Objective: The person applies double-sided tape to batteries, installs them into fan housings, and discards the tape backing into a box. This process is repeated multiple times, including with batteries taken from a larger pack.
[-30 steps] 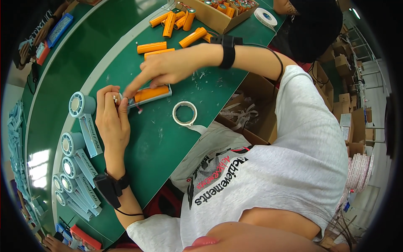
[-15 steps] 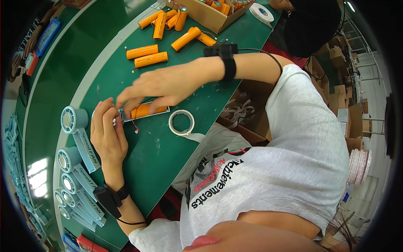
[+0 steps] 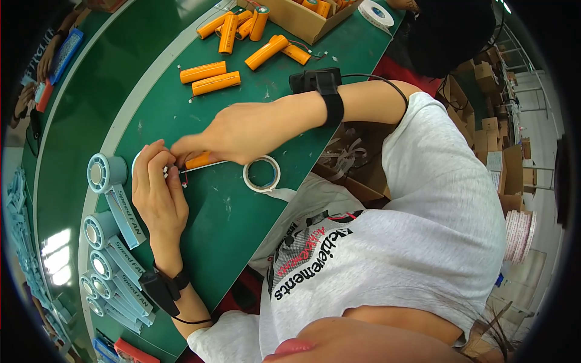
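My left hand (image 3: 158, 206) is closed around the head end of a light blue handheld fan, most of which its fingers hide. Small white connectors show between the fingertips. In the fan's open handle (image 3: 209, 165) lies an orange cylindrical battery (image 3: 198, 161). My right hand (image 3: 242, 130) reaches over this battery from the right, index finger pointing at my left fingertips and the other fingers curled under; what they grip is hidden. A thin red wire (image 3: 186, 174) runs beside my left thumb. Close to my right wrist, a roll of white tape (image 3: 276, 181) lies flat with its end loose.
Several finished-looking light blue fans (image 3: 100, 230) lie in a row along the left. Loose orange batteries (image 3: 216, 83) lie beyond my hands, near a cardboard box (image 3: 302, 21) of more batteries. A white label roll (image 3: 375, 15) sits at the far edge. Another person's hands (image 3: 45, 63) work at far left.
My right hand has moved down and closed over the battery, its fingers now curled instead of spread. The red wire's end has shifted up toward my left thumb. My left hand keeps its hold.
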### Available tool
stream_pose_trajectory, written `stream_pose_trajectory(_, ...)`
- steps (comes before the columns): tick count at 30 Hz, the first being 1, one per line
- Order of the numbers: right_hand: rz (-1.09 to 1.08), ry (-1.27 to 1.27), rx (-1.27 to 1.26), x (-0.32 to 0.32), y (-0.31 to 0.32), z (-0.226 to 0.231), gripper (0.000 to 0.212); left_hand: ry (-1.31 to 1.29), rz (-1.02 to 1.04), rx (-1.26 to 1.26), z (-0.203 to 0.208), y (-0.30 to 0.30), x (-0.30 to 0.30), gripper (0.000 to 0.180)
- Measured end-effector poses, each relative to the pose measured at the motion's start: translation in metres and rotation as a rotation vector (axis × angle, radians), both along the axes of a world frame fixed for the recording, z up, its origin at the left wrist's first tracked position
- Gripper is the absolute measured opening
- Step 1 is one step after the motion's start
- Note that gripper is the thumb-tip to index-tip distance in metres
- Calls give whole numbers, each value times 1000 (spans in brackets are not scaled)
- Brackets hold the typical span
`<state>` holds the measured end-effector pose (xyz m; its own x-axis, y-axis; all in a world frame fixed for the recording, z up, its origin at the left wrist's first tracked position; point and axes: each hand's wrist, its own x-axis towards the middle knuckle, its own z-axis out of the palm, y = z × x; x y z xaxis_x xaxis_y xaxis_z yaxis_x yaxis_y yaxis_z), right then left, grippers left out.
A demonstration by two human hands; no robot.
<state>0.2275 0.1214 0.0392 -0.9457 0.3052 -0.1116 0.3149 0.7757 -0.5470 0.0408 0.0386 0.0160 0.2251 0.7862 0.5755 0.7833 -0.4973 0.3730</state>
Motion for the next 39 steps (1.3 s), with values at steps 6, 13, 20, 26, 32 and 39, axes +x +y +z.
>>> stream_pose_trajectory(6, -217, 519, -350, 2, 4, -37, 66, -98, 39, -193, 14, -2, 8, 19)
stream_pose_trajectory(13, -142, 267, -418, -10, 22, -31, 64, 274, 93, -326, 23, 19, -6, 28)
stream_pose_trajectory(20, -311, 272, -429, 85, 3, 26, 33, 459, -204, -372, 51, 17, -3, 31)
stream_pose_trajectory(26, -565, 152, -254, 129, -78, 6, 27, 148, 67, -459, 65, 96, -75, 31)
stream_pose_trajectory(32, -531, -117, -362, 133, -108, -125, 43, 422, 508, -458, 9, 215, -279, 49)
stream_pose_trajectory(39, -714, 599, -250, 83, -108, -261, 37, 944, 814, -234, 50, 172, -75, 83)
